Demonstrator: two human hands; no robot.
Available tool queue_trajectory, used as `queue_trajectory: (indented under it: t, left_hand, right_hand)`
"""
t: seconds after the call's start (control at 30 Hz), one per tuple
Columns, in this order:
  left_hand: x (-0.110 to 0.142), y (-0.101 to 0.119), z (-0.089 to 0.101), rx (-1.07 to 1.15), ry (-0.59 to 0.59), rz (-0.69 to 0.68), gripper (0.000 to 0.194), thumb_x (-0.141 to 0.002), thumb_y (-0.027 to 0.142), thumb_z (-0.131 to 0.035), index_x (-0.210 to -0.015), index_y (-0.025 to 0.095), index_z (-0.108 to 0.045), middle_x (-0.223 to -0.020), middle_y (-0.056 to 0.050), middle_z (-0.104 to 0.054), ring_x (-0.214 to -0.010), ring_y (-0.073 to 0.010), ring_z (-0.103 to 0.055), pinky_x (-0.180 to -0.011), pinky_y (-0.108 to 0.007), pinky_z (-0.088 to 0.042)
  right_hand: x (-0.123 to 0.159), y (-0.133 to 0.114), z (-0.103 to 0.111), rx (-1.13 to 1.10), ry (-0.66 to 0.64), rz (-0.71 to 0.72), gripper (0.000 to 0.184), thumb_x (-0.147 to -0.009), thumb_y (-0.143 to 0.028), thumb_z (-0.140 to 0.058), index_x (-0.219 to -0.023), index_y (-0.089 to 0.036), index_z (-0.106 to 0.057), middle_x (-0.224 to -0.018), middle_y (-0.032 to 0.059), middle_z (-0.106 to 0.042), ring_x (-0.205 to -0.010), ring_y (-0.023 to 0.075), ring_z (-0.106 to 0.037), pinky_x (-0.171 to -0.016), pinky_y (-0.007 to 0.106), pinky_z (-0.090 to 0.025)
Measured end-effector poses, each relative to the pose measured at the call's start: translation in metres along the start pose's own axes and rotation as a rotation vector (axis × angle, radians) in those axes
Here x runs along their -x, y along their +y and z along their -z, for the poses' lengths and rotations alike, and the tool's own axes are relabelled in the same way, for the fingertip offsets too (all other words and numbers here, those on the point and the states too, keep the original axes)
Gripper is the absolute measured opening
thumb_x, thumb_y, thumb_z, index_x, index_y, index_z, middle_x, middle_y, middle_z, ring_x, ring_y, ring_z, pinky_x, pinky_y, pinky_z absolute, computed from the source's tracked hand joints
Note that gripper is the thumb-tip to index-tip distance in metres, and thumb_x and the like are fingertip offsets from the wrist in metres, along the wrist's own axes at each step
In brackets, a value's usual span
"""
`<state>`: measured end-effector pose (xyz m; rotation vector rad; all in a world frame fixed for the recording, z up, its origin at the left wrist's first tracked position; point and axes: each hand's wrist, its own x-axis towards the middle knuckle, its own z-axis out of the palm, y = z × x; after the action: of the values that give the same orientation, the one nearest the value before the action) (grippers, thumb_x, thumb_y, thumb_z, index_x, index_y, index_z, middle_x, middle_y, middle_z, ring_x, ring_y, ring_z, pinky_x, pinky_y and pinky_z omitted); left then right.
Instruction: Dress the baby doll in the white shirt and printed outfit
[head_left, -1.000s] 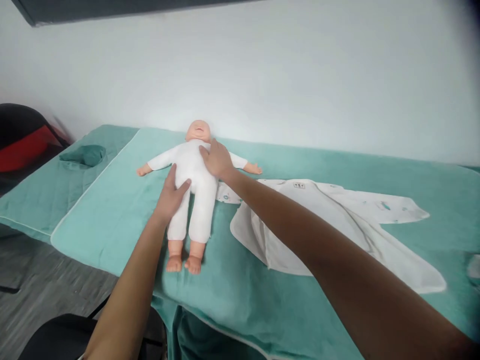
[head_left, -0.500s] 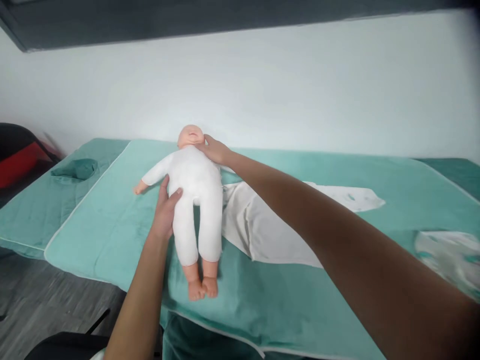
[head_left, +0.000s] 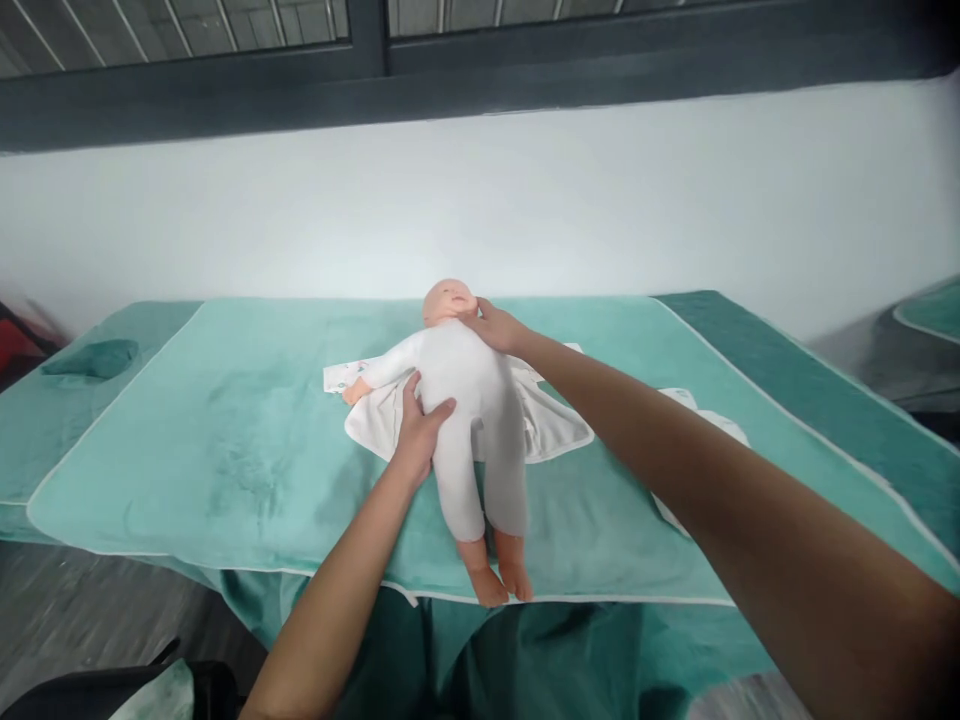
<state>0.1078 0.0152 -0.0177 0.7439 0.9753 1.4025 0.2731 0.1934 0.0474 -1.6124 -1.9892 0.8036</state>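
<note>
A baby doll (head_left: 476,385) in a white body suit with bare feet is face up over a white garment (head_left: 559,425) spread on the green mat. The garment shows on both sides of the doll, with a patterned sleeve (head_left: 341,376) under the doll's hand at left. My left hand (head_left: 421,428) grips the doll's side near the hip, thumb across the front. At the doll's neck and shoulder, my right hand (head_left: 495,325) holds on, its fingers partly hidden behind the neck. Whether the doll's back touches the garment I cannot tell.
The green mat (head_left: 247,450) covers a bed against a white wall (head_left: 315,220). Another white item (head_left: 709,420) lies at right, partly behind my right forearm. A green pillow-like piece (head_left: 90,358) is at far left. A dark chair (head_left: 214,690) stands at lower left.
The doll has moved right, from beside the white garment to over it, with both hands keeping their hold. My view has also shifted, with more of the window frame showing.
</note>
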Motion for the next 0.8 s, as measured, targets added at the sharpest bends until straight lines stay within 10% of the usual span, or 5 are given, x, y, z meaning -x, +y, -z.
queue_trajectory:
  t: [0.17, 0.37, 0.6, 0.8]
  left_hand:
    - [-0.01, -0.018, -0.005, -0.068, 0.006, 0.025, 0.086, -0.08, 0.037, -0.081, -0.153, 0.032, -0.036, -0.153, -0.011, -0.053, -0.134, -0.0291, -0.059, -0.11, -0.044, -0.052]
    - [-0.028, -0.013, 0.023, -0.481, 0.083, -0.126, 0.052, -0.09, 0.048, -0.07, -0.134, 0.023, -0.061, -0.124, -0.01, -0.07, -0.119, -0.0265, -0.065, -0.109, -0.045, -0.05]
    - [-0.041, -0.018, 0.041, -0.723, 0.071, -0.351, 0.031, -0.099, 0.037, -0.052, -0.119, 0.022, -0.07, -0.121, -0.006, -0.074, -0.112, -0.0215, -0.067, -0.104, -0.038, -0.05]
    - [-0.045, -0.021, 0.043, -0.784, 0.079, -0.365, 0.031, -0.096, 0.021, -0.048, -0.114, 0.024, -0.072, -0.114, -0.006, -0.076, -0.107, -0.0234, -0.068, -0.102, -0.041, -0.05]
  right_hand:
    - [0.011, 0.025, 0.002, 0.151, -0.004, 0.128, 0.066, -0.1, -0.061, -0.039, -0.149, -0.017, -0.041, -0.129, 0.0193, -0.068, -0.109, 0.0352, -0.067, -0.093, 0.046, -0.052]
    - [0.022, -0.001, -0.012, 0.471, 0.268, 0.475, 0.053, -0.1, -0.035, -0.043, -0.148, -0.01, -0.044, -0.141, 0.0237, -0.054, -0.12, 0.0367, -0.057, -0.092, 0.046, -0.051]
    - [-0.008, -0.061, -0.071, 0.674, -0.358, 0.684, 0.042, -0.099, -0.048, -0.054, -0.128, -0.019, -0.062, -0.13, 0.0159, -0.064, -0.116, 0.0333, -0.06, -0.093, 0.042, -0.047]
    - [-0.018, -0.073, -0.099, 0.686, -0.471, 0.561, 0.041, -0.095, -0.056, -0.059, -0.106, -0.018, -0.069, -0.095, 0.0091, -0.073, -0.082, 0.0253, -0.066, -0.073, 0.034, -0.044]
